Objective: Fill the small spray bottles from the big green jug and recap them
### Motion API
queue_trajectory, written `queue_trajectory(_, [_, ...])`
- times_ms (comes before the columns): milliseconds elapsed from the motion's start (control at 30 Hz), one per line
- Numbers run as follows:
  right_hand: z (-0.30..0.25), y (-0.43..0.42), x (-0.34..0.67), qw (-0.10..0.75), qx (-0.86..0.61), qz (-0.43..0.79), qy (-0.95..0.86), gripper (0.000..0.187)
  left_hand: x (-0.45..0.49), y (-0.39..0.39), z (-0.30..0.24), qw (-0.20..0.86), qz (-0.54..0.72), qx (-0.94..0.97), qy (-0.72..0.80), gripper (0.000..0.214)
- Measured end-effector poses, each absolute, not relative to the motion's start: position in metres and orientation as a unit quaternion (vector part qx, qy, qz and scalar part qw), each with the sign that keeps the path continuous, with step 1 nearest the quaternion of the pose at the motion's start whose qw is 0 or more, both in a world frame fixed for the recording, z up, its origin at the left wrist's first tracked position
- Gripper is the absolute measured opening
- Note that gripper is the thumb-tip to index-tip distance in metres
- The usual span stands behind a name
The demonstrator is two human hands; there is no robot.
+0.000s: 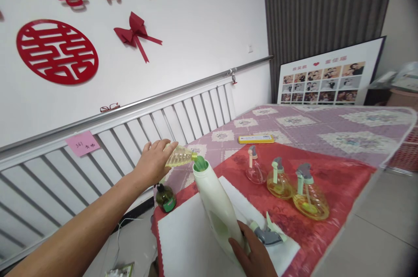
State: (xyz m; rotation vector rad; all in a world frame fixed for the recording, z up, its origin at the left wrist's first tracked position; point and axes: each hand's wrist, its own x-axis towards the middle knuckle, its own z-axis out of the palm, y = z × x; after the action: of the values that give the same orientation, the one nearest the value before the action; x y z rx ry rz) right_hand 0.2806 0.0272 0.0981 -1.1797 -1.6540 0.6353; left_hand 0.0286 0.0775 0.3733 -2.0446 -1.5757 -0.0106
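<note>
My left hand is wrapped round a small clear plastic bottle of yellowish liquid, tipped on its side. Its mouth meets a green funnel set in the neck of a tall white bottle. My right hand grips the base of that white bottle, which leans on a white cloth over the red tablecloth. A grey and green spray head lies on the cloth beside my right hand.
Three round spray bottles with yellow liquid stand in a row to the right. A dark green bottle sits at the table's left corner. A yellow flat case lies further back. A white slatted rail runs along the wall.
</note>
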Motion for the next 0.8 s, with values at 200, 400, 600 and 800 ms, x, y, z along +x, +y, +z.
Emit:
queue_trajectory(200, [0.0992,0.0283,0.2801,0.487,-0.476,0.268,-0.681,0.035,0.0307,0.0756,0.3748,0.275,-0.002,-0.760,-0.588,0.077])
queue_trajectory(400, [0.0986,0.0276,0.2818,0.482,-0.479,0.268,-0.683,0.035,0.0304,0.0750,0.3751,0.274,0.002,-0.761,-0.588,0.076])
queue_trajectory(600, [0.0971,0.0278,0.2810,0.484,-0.479,0.265,-0.683,0.036,0.0306,0.0763,0.3752,0.278,0.006,-0.760,-0.587,0.075])
queue_trajectory(800, [0.0984,0.0288,0.2807,0.483,-0.482,0.257,-0.684,0.036,0.0301,0.0769,0.3746,0.277,0.007,-0.761,-0.586,0.076])
